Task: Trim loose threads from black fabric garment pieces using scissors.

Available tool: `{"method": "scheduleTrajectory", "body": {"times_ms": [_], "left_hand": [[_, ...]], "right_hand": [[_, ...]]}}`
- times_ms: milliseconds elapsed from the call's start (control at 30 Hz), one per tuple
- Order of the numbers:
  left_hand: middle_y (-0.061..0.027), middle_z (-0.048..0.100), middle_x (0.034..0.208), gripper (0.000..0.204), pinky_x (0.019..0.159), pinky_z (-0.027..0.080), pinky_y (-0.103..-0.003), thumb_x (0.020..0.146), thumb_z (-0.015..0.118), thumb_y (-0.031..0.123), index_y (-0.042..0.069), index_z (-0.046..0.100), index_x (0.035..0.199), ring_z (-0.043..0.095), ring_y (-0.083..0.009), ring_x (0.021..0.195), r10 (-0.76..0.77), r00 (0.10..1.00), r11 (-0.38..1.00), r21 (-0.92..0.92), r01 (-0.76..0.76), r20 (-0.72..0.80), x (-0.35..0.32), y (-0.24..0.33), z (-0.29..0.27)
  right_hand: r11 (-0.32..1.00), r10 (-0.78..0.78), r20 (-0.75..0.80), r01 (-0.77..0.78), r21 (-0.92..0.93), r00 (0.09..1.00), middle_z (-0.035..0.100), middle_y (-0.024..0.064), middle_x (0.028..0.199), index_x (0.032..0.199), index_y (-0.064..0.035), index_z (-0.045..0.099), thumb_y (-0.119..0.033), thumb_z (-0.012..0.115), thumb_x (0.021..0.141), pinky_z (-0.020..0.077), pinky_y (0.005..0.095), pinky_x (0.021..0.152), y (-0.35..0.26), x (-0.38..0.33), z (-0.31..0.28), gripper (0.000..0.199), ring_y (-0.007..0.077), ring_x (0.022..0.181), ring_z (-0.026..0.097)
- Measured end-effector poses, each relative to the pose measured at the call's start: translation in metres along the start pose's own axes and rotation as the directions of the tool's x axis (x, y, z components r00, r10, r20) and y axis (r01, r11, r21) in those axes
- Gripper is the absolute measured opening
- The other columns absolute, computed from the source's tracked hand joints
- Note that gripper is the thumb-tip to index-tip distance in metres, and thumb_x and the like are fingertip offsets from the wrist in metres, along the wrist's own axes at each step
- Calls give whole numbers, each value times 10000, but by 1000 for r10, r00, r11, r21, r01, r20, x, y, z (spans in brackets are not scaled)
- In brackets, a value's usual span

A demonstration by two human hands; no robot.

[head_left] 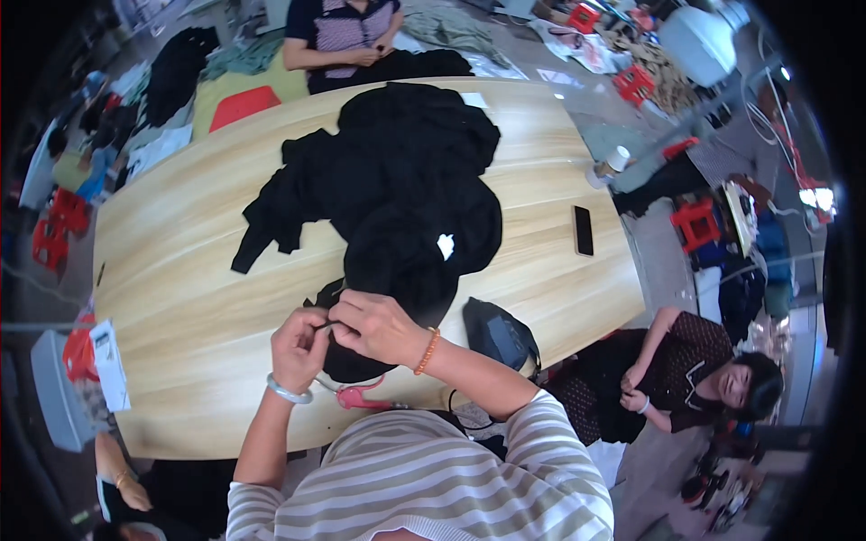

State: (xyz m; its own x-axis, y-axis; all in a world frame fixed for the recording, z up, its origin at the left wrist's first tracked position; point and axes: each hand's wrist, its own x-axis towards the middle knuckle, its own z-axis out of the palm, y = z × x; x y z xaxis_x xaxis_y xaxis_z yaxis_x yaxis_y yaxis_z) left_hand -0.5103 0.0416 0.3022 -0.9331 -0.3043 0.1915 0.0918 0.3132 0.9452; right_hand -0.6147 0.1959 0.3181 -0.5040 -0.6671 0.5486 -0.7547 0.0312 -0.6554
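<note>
Striped knit shirt (433, 478), white and grey-beige, is seen nearest the head camera, at 6 o'clock. Print is borne by a white card (110, 365) at 9 o'clock from the hands, too small to be read. Black garments (406, 180), soft and matte, are heaped from the hands toward 12 and 1 o'clock on the wood-grained table (198, 270); a small white patch (446, 245) is shown on them. By the left hand (299, 347) and right hand (374, 326), a thin dark piece (332, 325) is pinched between fingertips, the other fingers curled; whether it is joined to the cloth cannot be told. A flat dark phone (584, 231) is placed at 2 o'clock, a rounded black pouch (499, 332) at 3, a curved red-handled tool (359, 397) at 6.
</note>
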Motion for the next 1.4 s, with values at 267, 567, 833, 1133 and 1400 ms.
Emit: {"method": "scheduleTrajectory", "body": {"times_ms": [267, 567, 833, 1133, 1400], "left_hand": [[34, 536, 648, 124, 493, 393, -191, 848, 701, 27, 22, 588, 899, 524, -31, 586, -351, 905, 930, -26, 367, 239, 7, -12, -36], [48, 539, 660, 107, 492, 335, -177, 871, 647, 19, 13, 615, 973, 457, 14, 577, -273, 929, 946, -106, 306, 251, 37, 15, -28], [-150, 653, 798, 148, 644, 508, -396, 753, 726, 131, 62, 667, 870, 640, -350, 733, -11, 992, 899, 435, -44, 123, 32, 26, -25], [-120, 601, 881, 116, 636, 514, -445, 704, 636, 48, 56, 619, 818, 648, -327, 770, -26, 983, 670, 732, -120, 184, 23, 28, 8], [-105, 591, 979, 173, 564, 511, -372, 784, 635, 25, 67, 644, 952, 628, -287, 712, 400, 909, 852, 412, -322, -118, 19, 20, 6]], "right_hand": [[959, 228, -15, -222, 175, 974, 566, 62, 713, 761, -35, 634, -101, 773, 788, 426, 267, 524, 6, 4, -27, 156, 155, 589, 547], [754, 392, 388, -533, 383, 834, 602, 1, 785, 1123, 2, 610, -18, 683, 863, 396, 202, 531, 6, 37, -21, 271, 22, 590, 484], [909, 248, 435, -363, 204, 866, 545, 58, 715, 821, 32, 630, -20, 686, 854, 411, 244, 502, 4, 42, -16, 84, 83, 555, 547], [890, 331, 309, -404, 212, 892, 587, 86, 767, 811, 60, 611, 51, 663, 835, 483, 243, 527, -11, 13, -14, 58, 129, 612, 629], [572, 525, 462, -698, 431, 715, 594, 32, 647, 937, -21, 531, -103, 550, 975, 451, 201, 462, 3, 27, -13, 92, 73, 527, 593]]}}
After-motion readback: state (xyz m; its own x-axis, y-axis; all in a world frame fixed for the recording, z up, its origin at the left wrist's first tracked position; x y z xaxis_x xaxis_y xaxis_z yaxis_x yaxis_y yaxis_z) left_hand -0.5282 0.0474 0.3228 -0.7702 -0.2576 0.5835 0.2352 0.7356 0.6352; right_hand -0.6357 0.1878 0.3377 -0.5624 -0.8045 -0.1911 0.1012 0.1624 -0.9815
